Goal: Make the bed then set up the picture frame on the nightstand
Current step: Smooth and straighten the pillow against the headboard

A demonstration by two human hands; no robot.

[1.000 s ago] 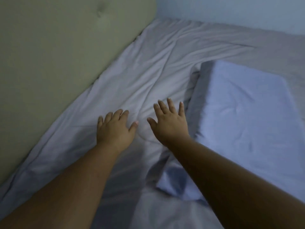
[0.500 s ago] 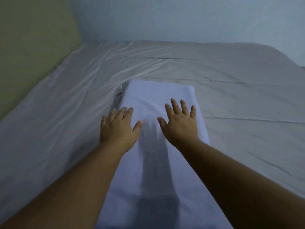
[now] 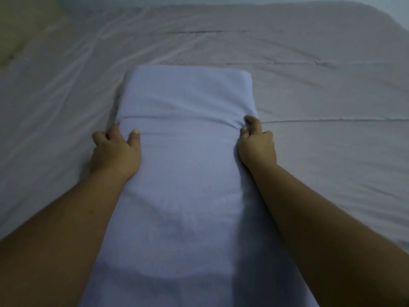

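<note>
a pale blue pillow lay lengthwise on the wrinkled grey bed sheet, in the middle of the view. the left hand gripped its left edge, fingers curled over the side, thumb on top. the right hand gripped the right edge, fingers curled and bunching the fabric. a tan headboard showed at upper left.
</note>
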